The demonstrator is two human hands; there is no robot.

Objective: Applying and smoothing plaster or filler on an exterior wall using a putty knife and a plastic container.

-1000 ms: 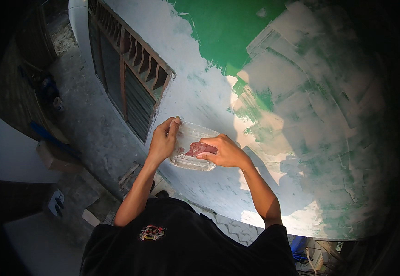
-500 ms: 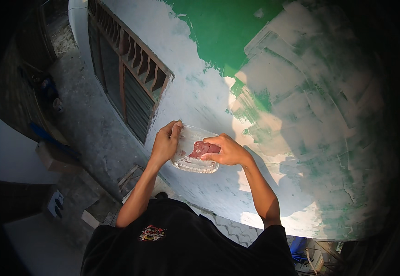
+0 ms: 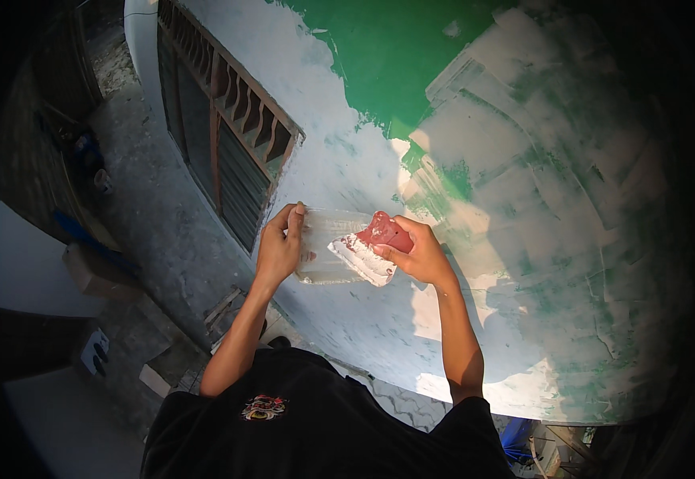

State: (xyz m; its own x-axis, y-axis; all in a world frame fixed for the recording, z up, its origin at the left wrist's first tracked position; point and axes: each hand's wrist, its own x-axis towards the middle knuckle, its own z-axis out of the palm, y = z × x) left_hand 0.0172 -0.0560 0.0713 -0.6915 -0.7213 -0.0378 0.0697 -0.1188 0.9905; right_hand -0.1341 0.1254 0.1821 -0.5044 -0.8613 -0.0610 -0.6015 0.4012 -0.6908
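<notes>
My left hand (image 3: pixel 280 244) grips one end of a clear plastic container (image 3: pixel 321 249), its thumb on the near rim. Closed around the red handle of a putty knife (image 3: pixel 387 230), my right hand (image 3: pixel 425 254) holds the tool at the container's right side. White putty (image 3: pixel 362 260) coats the knife's blade, which overlaps the container; whether they touch I cannot tell. In front of both hands stands a wall (image 3: pixel 339 168), partly green, partly covered with whitish putty in broad overlapping strokes.
A brown-framed window (image 3: pixel 239 108) with turned balusters is set in the wall at the left. Down the left side runs a grey concrete walkway (image 3: pixel 152 168) with a box (image 3: pixel 96 275) beside it. Something blue (image 3: pixel 516 431) lies at the wall's foot, lower right.
My right hand has lifted the putty knife out of the container's middle toward the right, and its putty-covered blade now shows. My left hand and the container have shifted slightly left and tilted.
</notes>
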